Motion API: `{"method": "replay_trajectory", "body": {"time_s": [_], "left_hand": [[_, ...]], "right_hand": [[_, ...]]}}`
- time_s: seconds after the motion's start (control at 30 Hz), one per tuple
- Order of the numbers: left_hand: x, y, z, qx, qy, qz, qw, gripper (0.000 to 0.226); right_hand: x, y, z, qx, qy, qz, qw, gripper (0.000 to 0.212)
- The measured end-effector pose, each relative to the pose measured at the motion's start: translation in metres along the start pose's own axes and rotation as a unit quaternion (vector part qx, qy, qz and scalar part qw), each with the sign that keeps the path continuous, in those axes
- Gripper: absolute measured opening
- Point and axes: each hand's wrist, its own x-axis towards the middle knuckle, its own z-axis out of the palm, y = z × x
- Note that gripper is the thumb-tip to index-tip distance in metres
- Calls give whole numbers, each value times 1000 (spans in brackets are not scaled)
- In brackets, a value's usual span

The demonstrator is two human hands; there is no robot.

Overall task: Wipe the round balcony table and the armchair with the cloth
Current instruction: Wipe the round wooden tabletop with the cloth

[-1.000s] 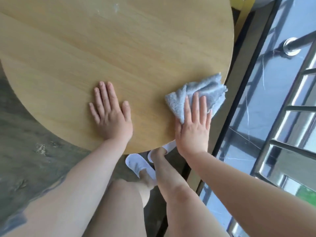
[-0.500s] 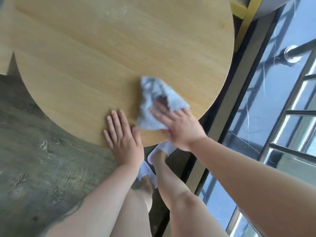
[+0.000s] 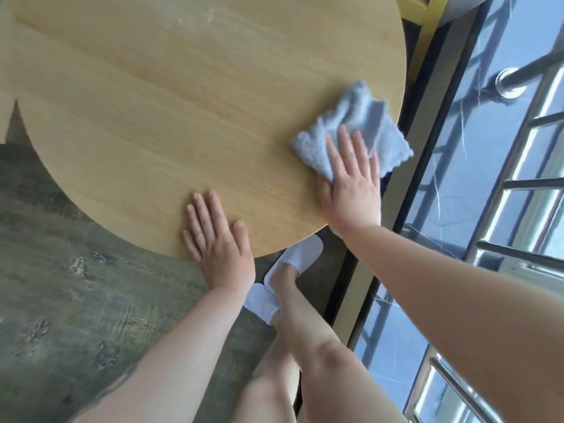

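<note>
The round wooden table (image 3: 189, 111) fills the upper left of the head view. A crumpled light blue cloth (image 3: 357, 126) lies at its right edge, one corner hanging past the rim. My right hand (image 3: 351, 184) presses flat on the cloth's near part, fingers straight. My left hand (image 3: 216, 236) rests flat on the table's near edge, fingers spread, holding nothing. A yellow frame (image 3: 427, 19) at the top right may be the armchair; only a small part shows.
A metal balcony railing (image 3: 518, 190) with glass runs along the right side, close to the table's edge. A dark sill strip (image 3: 406, 184) lies between them. My feet in white slippers (image 3: 293, 264) stand on the grey floor (image 3: 61, 300) below the table's rim.
My right hand has swept the cloth from the table's near middle, beside my left hand, back out to the right edge. My left hand stays flat on the near edge.
</note>
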Motion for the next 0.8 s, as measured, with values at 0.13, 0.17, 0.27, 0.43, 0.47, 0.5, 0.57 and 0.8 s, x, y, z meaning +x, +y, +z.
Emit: {"method": "replay_trajectory", "body": {"time_s": [0.13, 0.17, 0.27, 0.43, 0.47, 0.5, 0.57, 0.8], "left_hand": [[1, -8, -2, -21, 3, 27, 999, 68], [1, -10, -3, -20, 1, 35, 999, 70], [4, -13, -6, -29, -2, 41, 999, 67], [12, -12, -3, -10, 40, 5, 999, 65], [12, -11, -1, -9, 47, 1, 999, 65], [11, -10, -1, -14, 50, 1, 999, 65], [11, -9, -1, -30, 50, 2, 998, 63], [12, -7, 0, -43, 64, -15, 997, 63]], "right_hand": [[-42, -51, 14, -12, -55, -149, 987, 72], [-41, -53, 13, -28, -107, -281, 953, 73], [-22, -36, 9, -14, -123, -190, 974, 72], [-67, -69, 27, 12, -21, -67, 997, 74], [-64, -70, 28, -3, -55, -207, 977, 72], [-50, -63, 24, -15, -72, -304, 950, 69], [-21, -47, 19, -36, -55, -266, 962, 67], [-52, -71, 28, -43, -67, -224, 971, 77]]}}
